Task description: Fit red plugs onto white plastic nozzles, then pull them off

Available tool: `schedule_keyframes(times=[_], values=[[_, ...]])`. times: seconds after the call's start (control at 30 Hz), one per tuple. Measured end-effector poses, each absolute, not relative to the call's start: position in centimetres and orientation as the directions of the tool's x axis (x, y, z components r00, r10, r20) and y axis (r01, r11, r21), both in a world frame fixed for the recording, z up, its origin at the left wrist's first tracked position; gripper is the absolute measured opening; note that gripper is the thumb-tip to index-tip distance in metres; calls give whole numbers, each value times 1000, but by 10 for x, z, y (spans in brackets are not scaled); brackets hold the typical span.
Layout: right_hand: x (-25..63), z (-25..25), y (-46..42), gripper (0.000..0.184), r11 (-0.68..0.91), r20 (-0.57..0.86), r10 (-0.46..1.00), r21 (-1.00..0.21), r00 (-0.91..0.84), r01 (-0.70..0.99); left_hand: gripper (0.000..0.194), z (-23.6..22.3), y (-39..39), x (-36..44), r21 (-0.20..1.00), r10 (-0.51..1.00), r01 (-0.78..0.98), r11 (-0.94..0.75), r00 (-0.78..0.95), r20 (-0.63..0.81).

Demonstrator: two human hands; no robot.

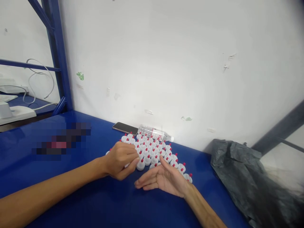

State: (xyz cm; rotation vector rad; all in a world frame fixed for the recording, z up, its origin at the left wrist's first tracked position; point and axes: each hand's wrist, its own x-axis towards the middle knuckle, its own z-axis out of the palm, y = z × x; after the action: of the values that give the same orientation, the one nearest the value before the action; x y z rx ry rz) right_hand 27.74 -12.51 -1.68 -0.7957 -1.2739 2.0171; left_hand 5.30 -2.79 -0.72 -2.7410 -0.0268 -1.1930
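Note:
Many white caps with red tips [147,160] stand in a close group on the blue table. My left hand [123,160] is curled closed at the group's left front side, over some of them. A bit of white shows between its thumb and fingers, but whether it grips a cap is hidden. My right hand [163,179] lies at the group's front edge, palm turned inward, fingers stretched out and thumb raised. Nothing is held in it, and it hides part of the nearest caps.
Behind the caps lie a clear plastic bottle [152,132] and a phone [125,128], near the white wall [166,63]. A dark plastic bag [235,171] is at the right. Blue metal posts [59,47] rise at the left; a pixelated patch covers part of the table [95,202].

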Motion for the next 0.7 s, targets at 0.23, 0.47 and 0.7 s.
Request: schedule_keyframes(times=[0.23, 0.47, 0.7], values=[[277, -22, -124, 88, -325, -168, 761, -935, -627, -144, 33, 2, 0, 39, -119, 107, 289, -950, 660, 744], [273, -16, -127, 85, -316, -186, 768, -942, -614, -110, 41, -3, 4, 42, -28, 276, 427, -904, 632, 724], [271, -6, -133, 76, -319, -223, 774, -946, -593, -61, 42, -1, 1, 43, -4, 311, 442, -897, 637, 706]])
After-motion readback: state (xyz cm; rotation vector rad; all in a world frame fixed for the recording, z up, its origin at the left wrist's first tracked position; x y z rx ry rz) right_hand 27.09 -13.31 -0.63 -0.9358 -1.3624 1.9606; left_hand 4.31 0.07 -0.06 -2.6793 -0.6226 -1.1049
